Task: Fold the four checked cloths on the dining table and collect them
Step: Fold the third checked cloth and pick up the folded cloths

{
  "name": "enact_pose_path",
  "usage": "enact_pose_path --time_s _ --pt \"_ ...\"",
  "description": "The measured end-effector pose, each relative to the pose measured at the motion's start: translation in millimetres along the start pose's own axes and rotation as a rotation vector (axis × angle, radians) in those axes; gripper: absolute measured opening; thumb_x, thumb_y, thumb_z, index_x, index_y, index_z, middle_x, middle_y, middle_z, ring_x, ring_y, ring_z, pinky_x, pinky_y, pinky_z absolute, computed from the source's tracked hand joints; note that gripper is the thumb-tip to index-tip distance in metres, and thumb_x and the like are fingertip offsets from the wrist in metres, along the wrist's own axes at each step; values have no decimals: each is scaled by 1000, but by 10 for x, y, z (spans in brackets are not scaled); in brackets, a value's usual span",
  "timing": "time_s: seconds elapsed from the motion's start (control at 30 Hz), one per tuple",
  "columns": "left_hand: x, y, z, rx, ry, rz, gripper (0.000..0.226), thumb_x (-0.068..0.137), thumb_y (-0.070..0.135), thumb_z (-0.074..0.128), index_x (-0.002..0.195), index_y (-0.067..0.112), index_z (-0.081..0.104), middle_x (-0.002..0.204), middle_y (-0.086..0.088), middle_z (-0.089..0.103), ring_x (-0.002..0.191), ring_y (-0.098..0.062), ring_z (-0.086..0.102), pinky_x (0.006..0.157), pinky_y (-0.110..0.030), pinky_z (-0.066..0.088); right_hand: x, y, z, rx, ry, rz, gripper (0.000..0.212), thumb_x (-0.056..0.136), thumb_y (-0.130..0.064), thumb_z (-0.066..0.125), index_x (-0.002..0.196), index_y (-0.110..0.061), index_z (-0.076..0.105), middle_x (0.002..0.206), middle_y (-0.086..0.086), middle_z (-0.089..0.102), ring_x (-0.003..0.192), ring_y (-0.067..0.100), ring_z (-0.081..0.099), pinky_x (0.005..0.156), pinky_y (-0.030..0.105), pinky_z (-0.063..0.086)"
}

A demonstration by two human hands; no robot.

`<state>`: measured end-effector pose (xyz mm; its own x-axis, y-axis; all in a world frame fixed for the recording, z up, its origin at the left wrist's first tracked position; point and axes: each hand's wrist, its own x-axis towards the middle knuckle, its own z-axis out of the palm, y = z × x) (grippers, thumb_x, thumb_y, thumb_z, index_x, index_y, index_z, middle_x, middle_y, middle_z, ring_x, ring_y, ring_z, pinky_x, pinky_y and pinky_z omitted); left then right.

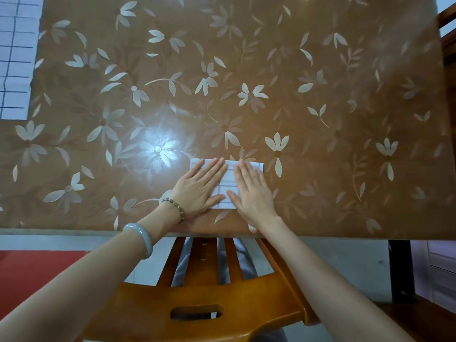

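A small folded white checked cloth (228, 186) lies near the front edge of the dining table (320, 107). My left hand (199, 186) lies flat on its left half, fingers together and stretched out. My right hand (251, 191) lies flat on its right half in the same way. Both palms press down on the cloth and cover most of it. A second checked cloth (17, 58), white with dark lines, lies spread flat at the far left of the table and is cut off by the frame edge.
The table has a brown cover with pale flower patterns and a bright lamp reflection (158, 149). A wooden chair (209, 292) stands between me and the table's front edge. Another wooden chair (447, 33) shows at the right edge. A red floor area (37, 272) lies lower left.
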<state>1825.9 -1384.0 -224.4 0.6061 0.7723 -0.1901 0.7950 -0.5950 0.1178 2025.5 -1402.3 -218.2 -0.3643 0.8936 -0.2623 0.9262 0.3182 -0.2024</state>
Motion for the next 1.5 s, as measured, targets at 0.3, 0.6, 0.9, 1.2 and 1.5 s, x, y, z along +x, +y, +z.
enact_pose_path --time_s 0.3,0.6,0.9,1.2,1.5 --pt "-271 -315 -80 73 -42 -83 102 83 82 15 151 6 10 158 -10 11 147 -20 -2 118 -52 8 -132 255 -166 -131 -4 164 88 89 -70 9 151 -8 11 159 12 6 147 27 2 115 49 -12" --pt "-8 -71 -62 59 -68 -48 101 84 79 8 150 3 14 158 -13 14 147 -25 7 118 -52 8 253 -310 -91 -9 -2 6 63 97 -41 21 147 -3 26 155 14 25 145 24 19 118 42 4" --pt "-82 -122 -76 32 -92 -103 113 76 88 17 151 5 8 159 -10 7 147 -23 4 118 -53 4 -20 350 -61 -149 -50 128 79 95 -61 9 151 -6 8 158 10 4 147 23 4 118 47 -2" --pt "-155 -310 -184 -148 -58 -116 98 83 80 22 151 9 20 157 -6 20 145 -19 16 117 -45 3 -7 500 -287 25 -102 127 76 94 -60 33 152 -16 12 160 12 -2 147 27 -8 116 43 -10" --pt "223 -339 -501 -386 37 -487 35 77 36 74 103 18 61 96 2 55 101 -26 46 84 -31 27 219 491 -465 251 98 189 27 83 -16 63 109 -11 60 118 7 46 117 26 37 104 39 33"
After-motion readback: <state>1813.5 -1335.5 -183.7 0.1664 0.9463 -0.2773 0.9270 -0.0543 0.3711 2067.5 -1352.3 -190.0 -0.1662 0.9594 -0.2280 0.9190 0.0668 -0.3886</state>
